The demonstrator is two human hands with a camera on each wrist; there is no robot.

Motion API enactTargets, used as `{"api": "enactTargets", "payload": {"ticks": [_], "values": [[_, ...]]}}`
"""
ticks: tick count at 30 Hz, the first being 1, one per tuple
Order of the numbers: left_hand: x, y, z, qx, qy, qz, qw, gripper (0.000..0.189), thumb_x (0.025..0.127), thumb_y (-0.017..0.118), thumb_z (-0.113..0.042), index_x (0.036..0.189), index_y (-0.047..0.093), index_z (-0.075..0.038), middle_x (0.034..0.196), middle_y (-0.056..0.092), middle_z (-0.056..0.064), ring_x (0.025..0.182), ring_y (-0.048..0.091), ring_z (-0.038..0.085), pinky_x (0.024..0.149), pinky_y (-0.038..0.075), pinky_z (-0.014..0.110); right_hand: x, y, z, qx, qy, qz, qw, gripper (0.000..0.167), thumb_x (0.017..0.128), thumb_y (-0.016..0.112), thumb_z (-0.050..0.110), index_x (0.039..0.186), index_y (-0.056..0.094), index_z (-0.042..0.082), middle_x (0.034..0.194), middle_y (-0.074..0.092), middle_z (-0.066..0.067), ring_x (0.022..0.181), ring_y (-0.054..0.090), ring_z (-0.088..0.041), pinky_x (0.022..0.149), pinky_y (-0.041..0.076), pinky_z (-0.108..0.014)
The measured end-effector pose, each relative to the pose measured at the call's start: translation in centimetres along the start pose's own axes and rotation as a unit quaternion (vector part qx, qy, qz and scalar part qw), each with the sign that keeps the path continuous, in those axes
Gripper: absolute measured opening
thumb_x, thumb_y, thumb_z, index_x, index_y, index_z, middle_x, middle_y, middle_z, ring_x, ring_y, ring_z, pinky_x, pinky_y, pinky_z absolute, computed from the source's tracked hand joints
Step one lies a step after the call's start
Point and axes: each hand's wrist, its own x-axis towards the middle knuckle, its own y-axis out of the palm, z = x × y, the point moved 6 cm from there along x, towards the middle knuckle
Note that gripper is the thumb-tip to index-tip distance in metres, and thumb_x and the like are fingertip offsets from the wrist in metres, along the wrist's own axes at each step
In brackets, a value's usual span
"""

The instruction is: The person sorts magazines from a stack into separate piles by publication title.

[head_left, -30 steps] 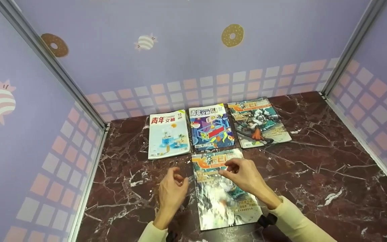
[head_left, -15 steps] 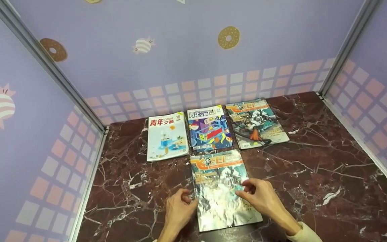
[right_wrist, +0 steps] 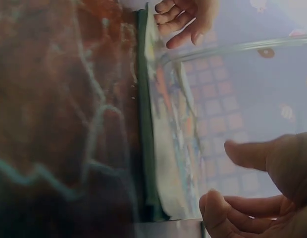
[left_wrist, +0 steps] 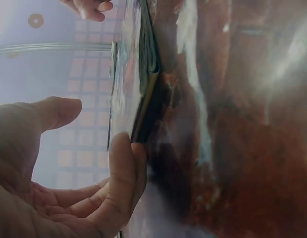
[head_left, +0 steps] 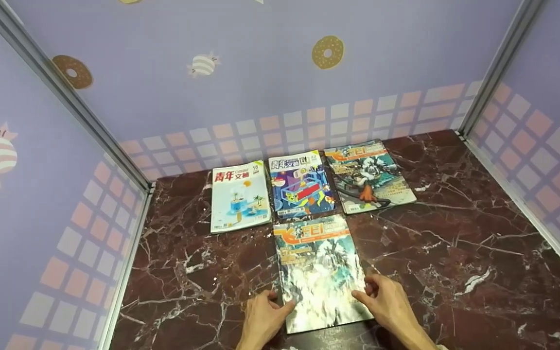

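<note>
A glossy magazine [head_left: 319,277] with an orange masthead lies flat on the table, light glaring off its lower half. At its lower left edge is my left hand [head_left: 263,316]; in the left wrist view the thumb [left_wrist: 64,110] stays apart from the cover while the fingertips [left_wrist: 121,148] are right at the magazine's side. My right hand [head_left: 388,302] is at the opposite edge, its thumb reaching over the cover. The right wrist view shows a gap between that thumb [right_wrist: 247,153] and the fingers [right_wrist: 215,206], with nothing gripped.
Three magazines form a row behind: a pale one with red lettering [head_left: 241,199], a purple-blue one [head_left: 304,189], and one [head_left: 370,177] matching the front magazine. The dark red marbled table [head_left: 187,277] meets lilac panels [head_left: 260,87] at the back and both sides.
Both hands have come down toward the person, from around the magazine's upper part to its lower side edges. The magazines have kept their places on the table.
</note>
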Motion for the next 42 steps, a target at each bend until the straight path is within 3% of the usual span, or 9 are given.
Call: {"api": "enactTargets", "payload": {"ticks": [3, 8, 11, 14, 18, 25, 30, 36, 42], "values": [[0.1, 0.3, 0.3, -0.016, -0.007, 0.008, 0.9998, 0.057, 0.089, 0.087, -0.044, 0.112, 0.076, 0.006, 0.074, 0.076, 0.003, 0.059, 0.07, 0.011, 0.07, 0.064, 0.041, -0.3, 0.0, -0.7, -0.018, 0.009, -0.002, 0.9998, 0.029, 0.087, 0.092, 0.026, 0.099, 0.075, 0.007, 0.084, 0.069, 0.002, 0.072, 0.058, -0.006, 0.069, 0.05, -0.027], [0.1, 0.7, 0.9, -0.084, -0.046, 0.035, 0.9948, 0.038, 0.093, 0.085, -0.035, 0.102, 0.076, 0.001, 0.074, 0.076, 0.006, 0.047, 0.068, 0.008, 0.049, 0.057, 0.028, -0.4, 0.5, -3.0, -0.041, 0.014, 0.005, 0.9991, 0.033, 0.087, 0.092, 0.03, 0.103, 0.075, 0.006, 0.089, 0.069, -0.002, 0.076, 0.059, -0.013, 0.069, 0.05, -0.034], [0.2, 0.9, 1.2, -0.104, -0.061, 0.048, 0.9915, 0.03, 0.095, 0.083, -0.03, 0.099, 0.076, -0.001, 0.071, 0.075, 0.006, 0.046, 0.065, 0.006, 0.047, 0.054, 0.024, -0.1, 1.1, -4.6, -0.042, 0.017, 0.001, 0.999, 0.035, 0.086, 0.093, 0.034, 0.104, 0.076, 0.009, 0.089, 0.069, 0.0, 0.076, 0.059, -0.01, 0.07, 0.051, -0.035], [0.2, 1.0, 1.1, -0.104, -0.053, 0.05, 0.9919, 0.025, 0.095, 0.081, -0.026, 0.096, 0.077, -0.002, 0.065, 0.074, 0.004, 0.043, 0.063, 0.004, 0.046, 0.051, 0.022, 0.1, 1.6, -5.5, -0.036, 0.006, -0.014, 0.9992, 0.032, 0.084, 0.094, 0.035, 0.096, 0.075, 0.013, 0.084, 0.068, 0.004, 0.071, 0.057, -0.007, 0.067, 0.05, -0.033], [0.0, 1.3, 0.8, -0.097, -0.035, 0.049, 0.9935, 0.023, 0.095, 0.08, -0.023, 0.096, 0.077, -0.001, 0.061, 0.073, 0.002, 0.04, 0.06, 0.002, 0.044, 0.046, 0.019, -0.2, 1.3, -4.9, -0.013, -0.007, -0.021, 0.9997, 0.028, 0.084, 0.093, 0.03, 0.09, 0.074, 0.01, 0.078, 0.068, 0.003, 0.068, 0.058, -0.01, 0.064, 0.049, -0.035], [-0.2, 1.8, 0.9, -0.123, -0.021, 0.055, 0.9906, 0.021, 0.093, 0.082, -0.014, 0.1, 0.072, 0.003, 0.066, 0.075, 0.002, 0.041, 0.057, 0.0, 0.044, 0.048, 0.019, -0.5, 1.0, -4.1, 0.012, 0.041, 0.009, 0.9991, 0.027, 0.086, 0.09, 0.026, 0.1, 0.081, 0.005, 0.076, 0.071, 0.003, 0.069, 0.062, -0.01, 0.067, 0.052, -0.035], [-0.7, 2.5, 0.9, -0.172, -0.027, 0.091, 0.9806, 0.022, 0.091, 0.081, -0.008, 0.104, 0.068, 0.005, 0.068, 0.074, 0.004, 0.042, 0.062, 0.003, 0.047, 0.054, 0.024, -0.4, 1.2, -4.4, 0.022, 0.059, 0.027, 0.9976, 0.029, 0.087, 0.09, 0.026, 0.102, 0.08, 0.002, 0.076, 0.074, -0.001, 0.068, 0.064, -0.01, 0.066, 0.053, -0.033], [-0.9, 3.2, 1.1, -0.21, -0.054, 0.122, 0.9685, 0.024, 0.092, 0.079, -0.003, 0.109, 0.065, 0.006, 0.07, 0.073, 0.007, 0.044, 0.064, 0.005, 0.05, 0.058, 0.026, -0.8, 1.0, -4.6, 0.019, 0.088, 0.02, 0.9958, 0.02, 0.084, 0.091, 0.019, 0.084, 0.074, 0.009, 0.071, 0.07, 0.002, 0.061, 0.063, -0.011, 0.066, 0.051, -0.03], [-1.0, 3.3, 0.9, -0.212, -0.044, 0.127, 0.968, 0.029, 0.087, 0.081, 0.003, 0.11, 0.063, 0.005, 0.067, 0.066, 0.001, 0.046, 0.066, 0.007, 0.052, 0.061, 0.029, -1.2, 1.2, -4.3, 0.112, 0.118, 0.058, 0.985, 0.018, 0.088, 0.087, 0.012, 0.087, 0.072, 0.002, 0.065, 0.07, -0.003, 0.046, 0.064, -0.012, 0.048, 0.053, -0.028]]}}
